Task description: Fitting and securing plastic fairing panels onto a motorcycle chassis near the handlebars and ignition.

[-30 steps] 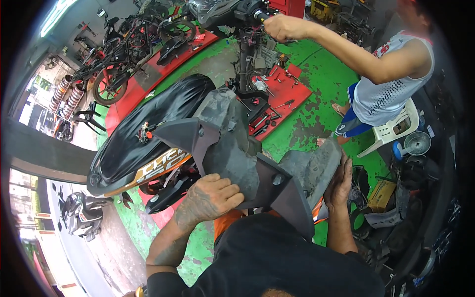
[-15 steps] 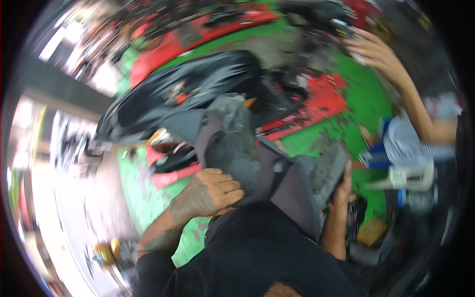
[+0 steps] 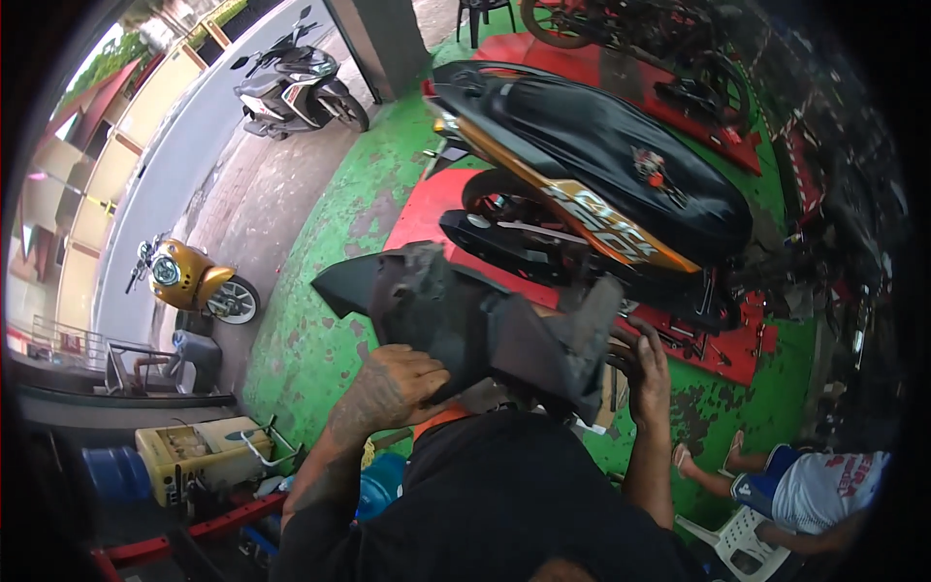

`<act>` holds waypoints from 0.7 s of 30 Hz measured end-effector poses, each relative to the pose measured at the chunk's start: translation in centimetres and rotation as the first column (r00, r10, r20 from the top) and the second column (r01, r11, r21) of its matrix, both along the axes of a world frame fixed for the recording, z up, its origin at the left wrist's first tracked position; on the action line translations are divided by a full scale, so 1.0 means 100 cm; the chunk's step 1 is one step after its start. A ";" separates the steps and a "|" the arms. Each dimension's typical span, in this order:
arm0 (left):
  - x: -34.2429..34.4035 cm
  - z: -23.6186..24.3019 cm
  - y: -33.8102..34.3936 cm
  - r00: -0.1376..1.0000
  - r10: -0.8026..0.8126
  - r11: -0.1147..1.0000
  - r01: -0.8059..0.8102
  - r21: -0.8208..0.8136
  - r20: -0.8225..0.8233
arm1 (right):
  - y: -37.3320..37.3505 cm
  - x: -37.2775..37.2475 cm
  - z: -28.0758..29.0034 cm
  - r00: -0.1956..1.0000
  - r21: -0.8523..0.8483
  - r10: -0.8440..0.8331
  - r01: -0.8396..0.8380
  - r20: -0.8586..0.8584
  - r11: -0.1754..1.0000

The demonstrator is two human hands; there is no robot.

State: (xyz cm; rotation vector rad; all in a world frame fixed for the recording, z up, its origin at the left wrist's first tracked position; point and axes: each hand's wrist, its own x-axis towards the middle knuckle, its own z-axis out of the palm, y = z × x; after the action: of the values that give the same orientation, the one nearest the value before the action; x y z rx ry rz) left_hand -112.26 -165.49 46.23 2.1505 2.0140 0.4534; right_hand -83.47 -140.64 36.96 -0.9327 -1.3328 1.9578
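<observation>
My left hand (image 3: pixel 400 383) grips the lower left edge of a dusty dark grey plastic fairing (image 3: pixel 427 310) with pointed side wings, held at my waist. My right hand (image 3: pixel 642 367) is at the fairing's right side, its fingers curled against that edge and partly hidden behind it. Just beyond the fairing is a black and orange motorcycle (image 3: pixel 572 165) with a long black seat, standing over a red platform (image 3: pixel 417 209); small loose hardware (image 3: pixel 650 170) lies on the seat. Tools (image 3: pixel 722 339) lie on the platform's right part.
A black and white scooter (image 3: pixel 296 92) and a gold scooter (image 3: pixel 194 276) stand outside at left. Yellow container (image 3: pixel 179 451) and blue drum (image 3: pixel 114 473) sit lower left. A co-worker (image 3: pixel 819 490) is by a white chair (image 3: pixel 732 533) lower right. A pillar (image 3: pixel 383 48) stands at the back.
My view and body have swung leftward, bringing the street and scooters into view and moving the co-worker to lower right. I still hold the fairing with both hands.
</observation>
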 end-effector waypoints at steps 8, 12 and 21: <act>-0.224 -0.058 -0.144 0.861 0.497 0.861 -0.505 0.060 0.106 | -0.084 -0.268 -0.037 0.960 0.173 0.253 -0.271 0.117 0.947; -0.336 -0.062 -0.160 0.757 0.652 0.758 -0.653 -0.011 -0.041 | -0.108 -0.359 -0.047 0.925 0.165 0.348 -0.371 0.155 0.914; -0.599 -0.054 -0.114 0.650 0.735 0.638 -0.759 -0.126 -0.194 | -0.066 -0.510 -0.092 0.919 0.128 0.272 -0.318 0.286 0.939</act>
State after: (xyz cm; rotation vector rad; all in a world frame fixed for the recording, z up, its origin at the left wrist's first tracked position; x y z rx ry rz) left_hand -172.17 -176.88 40.79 1.1415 2.8384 0.1806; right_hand -134.45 -147.20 27.76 -0.9787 -1.8614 1.9422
